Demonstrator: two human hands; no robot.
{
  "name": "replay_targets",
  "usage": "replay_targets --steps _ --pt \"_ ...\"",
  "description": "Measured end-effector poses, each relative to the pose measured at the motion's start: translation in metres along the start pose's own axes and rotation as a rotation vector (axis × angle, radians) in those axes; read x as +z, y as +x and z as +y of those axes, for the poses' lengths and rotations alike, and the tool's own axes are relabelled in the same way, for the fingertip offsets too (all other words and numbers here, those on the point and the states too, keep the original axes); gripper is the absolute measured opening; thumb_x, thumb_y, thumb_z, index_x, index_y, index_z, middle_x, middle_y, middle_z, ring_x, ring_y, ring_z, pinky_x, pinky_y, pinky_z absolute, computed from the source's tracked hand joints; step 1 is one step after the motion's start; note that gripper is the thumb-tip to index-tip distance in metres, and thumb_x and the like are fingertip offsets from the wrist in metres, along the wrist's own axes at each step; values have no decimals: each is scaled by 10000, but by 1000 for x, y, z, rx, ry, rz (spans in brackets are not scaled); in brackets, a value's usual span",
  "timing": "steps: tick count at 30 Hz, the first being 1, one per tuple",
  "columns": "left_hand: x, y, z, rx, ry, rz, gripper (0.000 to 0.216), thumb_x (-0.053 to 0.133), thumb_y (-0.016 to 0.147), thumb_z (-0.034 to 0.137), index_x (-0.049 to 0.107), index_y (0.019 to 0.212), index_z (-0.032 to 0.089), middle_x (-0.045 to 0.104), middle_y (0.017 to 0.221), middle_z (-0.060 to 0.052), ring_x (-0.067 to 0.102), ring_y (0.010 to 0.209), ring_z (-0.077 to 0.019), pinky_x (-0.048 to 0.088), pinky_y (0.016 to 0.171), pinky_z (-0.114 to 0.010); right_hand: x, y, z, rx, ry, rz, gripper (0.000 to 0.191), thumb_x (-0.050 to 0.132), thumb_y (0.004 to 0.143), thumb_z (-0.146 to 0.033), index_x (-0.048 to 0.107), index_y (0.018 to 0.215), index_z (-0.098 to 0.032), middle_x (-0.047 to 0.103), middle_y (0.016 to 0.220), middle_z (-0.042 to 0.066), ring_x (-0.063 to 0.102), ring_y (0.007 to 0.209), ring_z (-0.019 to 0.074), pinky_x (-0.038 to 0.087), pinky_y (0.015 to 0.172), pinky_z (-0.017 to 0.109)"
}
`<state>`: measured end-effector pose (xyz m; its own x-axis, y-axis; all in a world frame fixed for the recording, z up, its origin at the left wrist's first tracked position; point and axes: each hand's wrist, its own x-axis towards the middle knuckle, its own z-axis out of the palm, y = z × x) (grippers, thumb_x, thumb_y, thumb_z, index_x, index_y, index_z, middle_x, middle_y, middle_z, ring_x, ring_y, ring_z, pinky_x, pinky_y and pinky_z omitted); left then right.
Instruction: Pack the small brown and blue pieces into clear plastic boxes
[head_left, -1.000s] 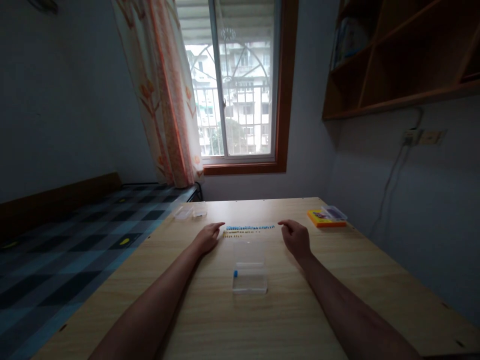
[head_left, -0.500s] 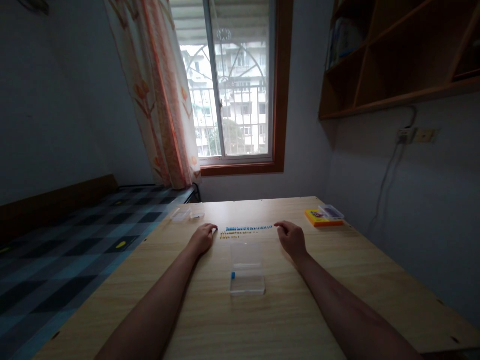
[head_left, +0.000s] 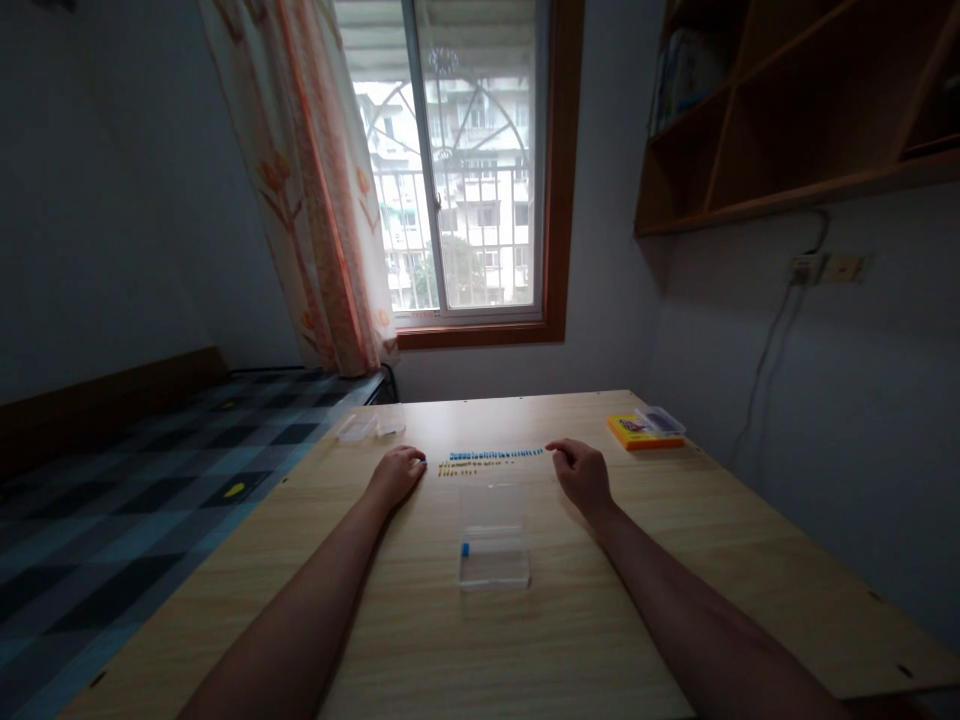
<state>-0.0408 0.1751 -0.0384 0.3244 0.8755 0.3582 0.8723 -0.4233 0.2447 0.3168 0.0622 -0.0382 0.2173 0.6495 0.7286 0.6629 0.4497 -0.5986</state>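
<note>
My left hand (head_left: 395, 474) rests on the table left of the rows, its fingers pinched around a small blue piece (head_left: 424, 461) that barely shows. A line of several tiny blue pieces (head_left: 495, 454) runs across the table between my hands. Nearer to me lie shorter rows of small yellowish pieces (head_left: 457, 469). My right hand (head_left: 582, 472) is at the right end of the blue line, index finger stretched towards the last piece and the other fingers curled; nothing shows in it. Closer in, a clear plastic box (head_left: 495, 570) stands with its lid raised and a blue block (head_left: 465, 550) inside.
An orange-yellow box (head_left: 637, 434) with a clear case (head_left: 661, 420) on top lies at the table's far right. More clear plastic containers (head_left: 358, 428) sit at the far left. A checked bed (head_left: 150, 480) adjoins the table's left side, and wooden shelves (head_left: 795, 120) hang at right.
My left hand has drawn slightly left and towards me, away from the rows, and blue now shows at its fingertips. My right hand stays by the line's right end. The view has shifted slightly.
</note>
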Motion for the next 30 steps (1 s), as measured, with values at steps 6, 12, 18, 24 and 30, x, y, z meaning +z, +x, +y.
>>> replay_targets --steps 6,12,18,24,30 --pt "-5 -1 3 -17 -25 29 323 600 965 352 590 1237 178 604 1249 -94 626 1045 -235 552 878 -442 -9 5 3 -12 -3 38 288 472 795 -185 757 836 -182 757 829 59 677 718 200 511 710 297" --pt "-26 -6 17 -17 -103 64 284 591 969 360 617 1169 161 639 1166 -83 643 980 -213 555 846 -415 -18 7 -10 -93 15 56 276 474 794 -164 745 838 -180 744 809 56 661 692 189 507 677 290" --pt "-83 -20 57 137 -225 -174 340 544 921 439 716 1034 168 681 776 -18 611 661 -143 474 627 -236 -26 3 -39 -240 61 30 261 480 806 -128 731 840 -191 718 765 34 645 688 168 499 688 279" --pt "-104 -47 124 355 -255 -643 224 708 794 391 790 926 229 562 580 56 482 537 -96 341 510 -191 -28 -9 -64 -357 132 -31 263 481 817 -105 728 848 -192 656 664 9 576 577 130 462 596 246" --pt "-87 -55 152 390 -167 -740 180 752 743 261 794 918 259 556 588 67 474 530 -98 308 505 -213 -28 -20 -85 -450 204 -208 269 489 780 -76 734 832 -177 623 607 -7 517 502 101 417 543 222"
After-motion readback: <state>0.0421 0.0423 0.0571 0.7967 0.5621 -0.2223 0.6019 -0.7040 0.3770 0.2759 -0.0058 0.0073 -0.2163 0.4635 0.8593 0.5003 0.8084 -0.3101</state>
